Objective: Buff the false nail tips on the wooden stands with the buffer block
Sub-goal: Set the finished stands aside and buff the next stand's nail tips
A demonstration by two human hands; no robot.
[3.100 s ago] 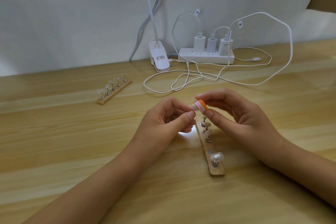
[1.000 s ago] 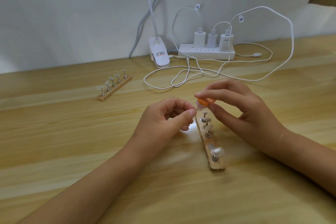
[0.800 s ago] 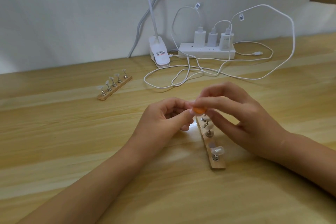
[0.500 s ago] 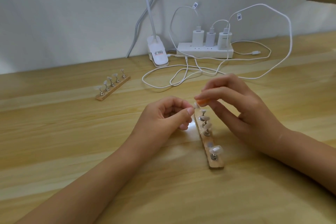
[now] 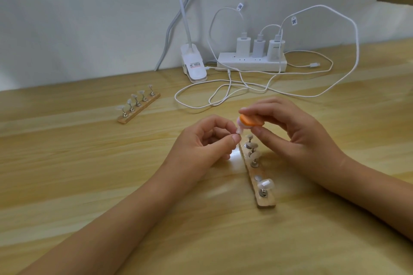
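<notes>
Table (image 5: 89,174): pale wood, visible grain, smooth with a soft sheen. Near stand (image 5: 266,203) and far stand (image 5: 121,120): bare matt wood. Pegs (image 5: 264,193): bright polished metal. Nail tips (image 5: 265,184): translucent milky plastic, slightly glossy. Buffer block (image 5: 251,121): matt orange face. Power strip (image 5: 250,65): smooth white plastic.

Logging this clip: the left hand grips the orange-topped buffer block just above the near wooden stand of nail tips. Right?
No. The head view shows the right hand gripping the orange-topped buffer block just above the near wooden stand; the left hand pinches a small clear nail tip.
</notes>
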